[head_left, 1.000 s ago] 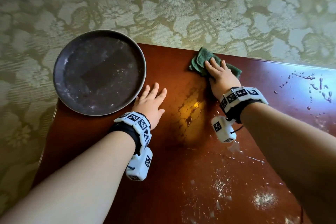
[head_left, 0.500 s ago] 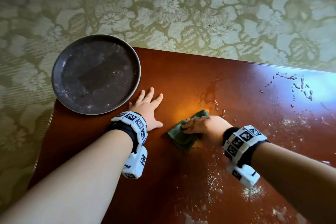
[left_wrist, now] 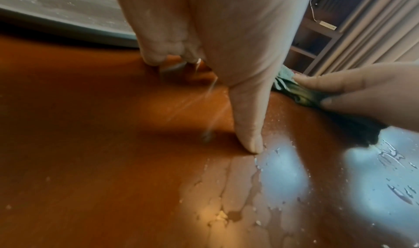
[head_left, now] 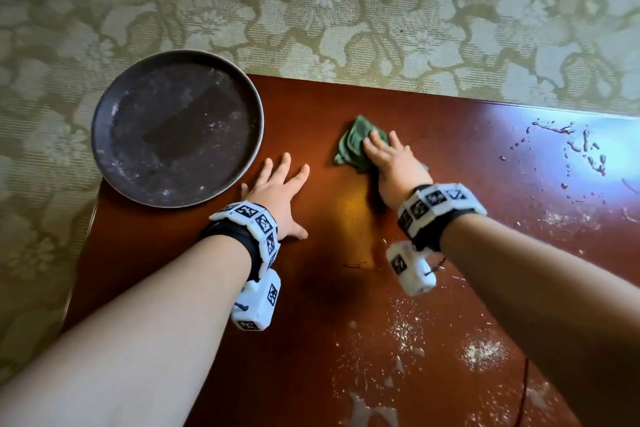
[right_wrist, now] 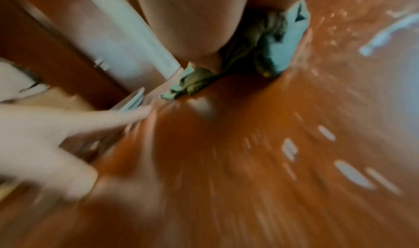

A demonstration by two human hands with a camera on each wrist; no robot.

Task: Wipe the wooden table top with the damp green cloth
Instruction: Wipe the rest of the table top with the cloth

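The crumpled green cloth [head_left: 353, 144] lies on the reddish wooden table top [head_left: 346, 288], a little short of its far edge. My right hand [head_left: 391, 156] presses flat on the cloth with straight fingers, covering its right half. The cloth [right_wrist: 267, 54] bunches under the palm in the blurred right wrist view. My left hand [head_left: 277, 191] rests flat on the wood, fingers spread, just right of the plate. Its thumb [left_wrist: 249, 126] touches the table, and the right hand's fingers [left_wrist: 340, 83] lie on the cloth [left_wrist: 292, 88] beyond it.
A large dark round plate [head_left: 176, 128] sits on the table's far left corner, overhanging the edge. Water drops [head_left: 581, 149] shine at the far right. White crumbs and wet smears [head_left: 481, 354] cover the near right. A patterned green carpet [head_left: 311, 10] lies beyond the table.
My right hand has pushed the cloth away from me, from the middle of the table back toward the far edge. The left hand has stayed flat beside the plate.
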